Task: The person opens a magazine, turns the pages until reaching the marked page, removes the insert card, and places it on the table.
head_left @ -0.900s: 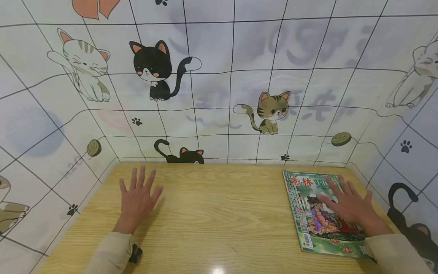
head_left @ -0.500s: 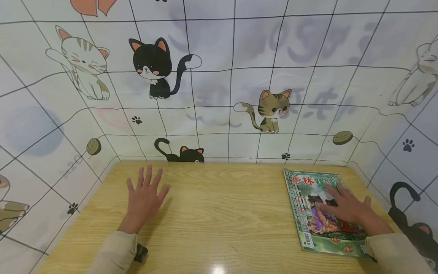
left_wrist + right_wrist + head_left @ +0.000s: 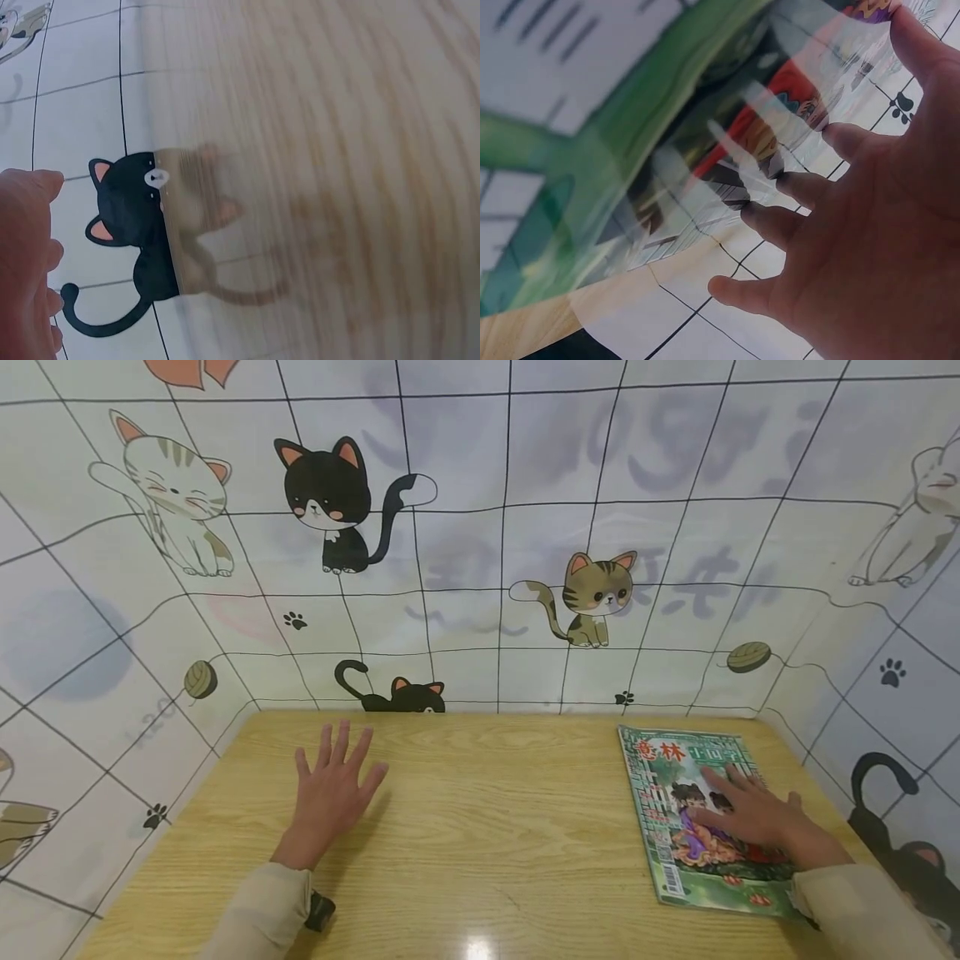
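Note:
In the head view a magazine [image 3: 686,852] with a green illustrated cover lies on the right part of the wooden table [image 3: 495,827]. My right hand [image 3: 761,818] is over its right half, fingers spread and covering part of the picture. Seen from the right wrist, several fingertips [image 3: 761,221] meet the glossy cover [image 3: 727,142], while the little finger extends past its edge. My left hand [image 3: 330,802] is held palm down above the table's left part, its fingers spread and holding nothing. Only a strip of that hand [image 3: 26,262] appears in the left wrist view.
A white wall covering [image 3: 465,543] with grid lines and cartoon cats rises behind the table and along both sides. A small dark box [image 3: 320,912] sits at the left wrist, beside the beige sleeve [image 3: 262,910]. Light reflects off the table's front.
My left hand has moved right, still spread. The right hand has shifted slightly left and lower over the magazine, which stays in place. The head view has tilted a little.

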A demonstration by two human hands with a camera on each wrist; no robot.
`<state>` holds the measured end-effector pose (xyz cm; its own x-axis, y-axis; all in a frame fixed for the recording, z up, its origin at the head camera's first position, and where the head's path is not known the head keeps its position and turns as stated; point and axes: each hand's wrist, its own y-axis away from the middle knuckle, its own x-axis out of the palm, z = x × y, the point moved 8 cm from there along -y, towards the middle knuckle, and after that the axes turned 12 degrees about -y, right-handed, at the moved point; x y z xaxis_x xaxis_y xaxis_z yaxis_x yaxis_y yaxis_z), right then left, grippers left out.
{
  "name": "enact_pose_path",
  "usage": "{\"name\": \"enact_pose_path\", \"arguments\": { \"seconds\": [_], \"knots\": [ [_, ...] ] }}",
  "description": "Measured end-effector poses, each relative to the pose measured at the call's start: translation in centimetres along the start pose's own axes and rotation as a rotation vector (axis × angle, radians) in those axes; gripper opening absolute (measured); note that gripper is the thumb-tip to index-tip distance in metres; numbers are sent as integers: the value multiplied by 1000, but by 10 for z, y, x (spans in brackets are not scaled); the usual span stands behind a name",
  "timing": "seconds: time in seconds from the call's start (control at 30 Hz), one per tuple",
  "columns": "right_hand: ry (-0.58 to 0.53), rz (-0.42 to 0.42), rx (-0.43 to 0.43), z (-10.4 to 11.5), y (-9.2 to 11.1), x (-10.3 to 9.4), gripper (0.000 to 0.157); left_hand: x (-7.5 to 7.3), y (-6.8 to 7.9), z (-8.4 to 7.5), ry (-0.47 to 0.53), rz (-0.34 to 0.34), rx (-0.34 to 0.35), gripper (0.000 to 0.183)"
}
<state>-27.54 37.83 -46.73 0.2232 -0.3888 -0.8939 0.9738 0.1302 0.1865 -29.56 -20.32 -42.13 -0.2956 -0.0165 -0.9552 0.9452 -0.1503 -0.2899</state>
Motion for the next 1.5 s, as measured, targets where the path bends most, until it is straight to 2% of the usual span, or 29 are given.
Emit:
{"name": "enact_pose_path", "arguments": {
  "seconds": [0.17, 0.47, 0.73, 0.97, 1.2, 1.5],
  "knots": [
    [-10, -1, 8, 8, 0, 0, 92, -1, -4, -9, 7, 0, 12, 66],
    [46, -24, 0, 27, -7, 4, 93, -2, -5, -20, 24, 11, 17, 66],
    [81, -53, -32, 52, -14, 12, 95, -3, -6, -32, 35, 2, 39, 65],
    [92, -41, -31, 74, -19, 17, 99, -2, -8, -49, 61, 11, 76, 64],
    [93, -37, -27, 90, -23, 22, 100, 2, -11, -72, 75, 79, 118, 64],
    [84, -37, -29, 106, -30, 32, 100, 1, -10, -99, 79, 115, 168, 64]
  ]
}}
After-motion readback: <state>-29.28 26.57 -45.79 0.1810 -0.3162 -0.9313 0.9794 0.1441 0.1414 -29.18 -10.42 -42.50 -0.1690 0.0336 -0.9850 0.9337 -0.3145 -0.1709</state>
